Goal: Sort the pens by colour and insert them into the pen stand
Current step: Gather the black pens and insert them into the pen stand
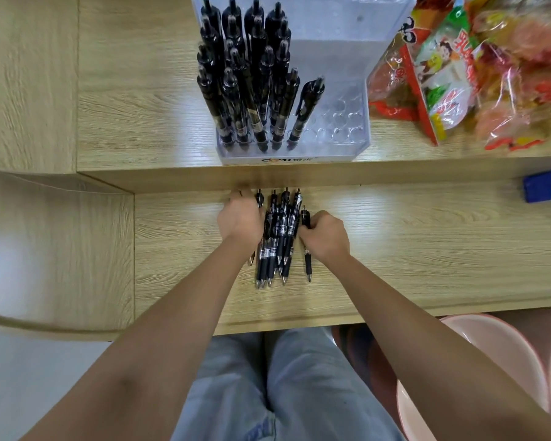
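Person at the desk. Left hand [240, 218] and right hand [326, 235] are bare, as are both forearms [159, 313] along their whole visible length. Legs in pale blue, washed-out jeans [299, 393] — a worn patch [261, 428] on the left leg.

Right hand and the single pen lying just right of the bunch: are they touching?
Touching. The head view shows the right hand with fingers curled round the upper barrel of the single pen.
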The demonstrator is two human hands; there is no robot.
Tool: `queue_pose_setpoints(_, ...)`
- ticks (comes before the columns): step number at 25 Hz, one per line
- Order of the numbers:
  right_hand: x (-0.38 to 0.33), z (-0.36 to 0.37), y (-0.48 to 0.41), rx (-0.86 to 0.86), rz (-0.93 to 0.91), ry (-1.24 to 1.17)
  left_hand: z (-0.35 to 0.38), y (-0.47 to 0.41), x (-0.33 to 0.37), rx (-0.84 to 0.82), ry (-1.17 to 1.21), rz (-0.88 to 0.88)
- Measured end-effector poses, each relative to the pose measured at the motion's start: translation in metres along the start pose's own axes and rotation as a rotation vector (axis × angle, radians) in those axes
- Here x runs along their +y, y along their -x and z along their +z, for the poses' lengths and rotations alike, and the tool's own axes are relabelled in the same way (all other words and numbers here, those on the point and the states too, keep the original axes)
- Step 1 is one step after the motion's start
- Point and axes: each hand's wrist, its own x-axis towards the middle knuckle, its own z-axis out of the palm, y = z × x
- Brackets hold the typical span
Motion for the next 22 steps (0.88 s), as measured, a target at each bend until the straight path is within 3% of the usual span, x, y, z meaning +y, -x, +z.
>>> queue_pose_setpoints(3, 0.004, -0.001, 0.002, 0.013, -0.044, -0.092, -0.003, -0.002, 0.003, -0.034, 0.002, -0.035)
queue_pose_setpoints(6, 0.007, -0.004, 0.004, 0.038, -0.094, -0.154, -0.007, 0.001, 0.0, -0.04, 0.177, -0.08)
queue_pose_setpoints(9, 0.009, -0.013, 0.011, 0.014, -0.155, -0.303, -0.012, 0.015, -0.01, 0.011, 0.256, 0.079)
queue_pose_setpoints(15, 0.0, -0.063, 0.052, -0.073, -0.396, -0.592, -0.044, 0.07, -0.022, 0.097, 0.708, 0.293)
queue_pose_setpoints(18, -0.019, -0.096, 0.077, -0.031, -0.477, -0.675, -0.076, 0.086, -0.018, 0.308, 0.692, 0.481)
queue_pose_setpoints(22, -0.054, -0.147, 0.099, 0.098, -0.655, -0.655, -0.141, 0.092, 0.001, 0.482, 0.842, 0.638)
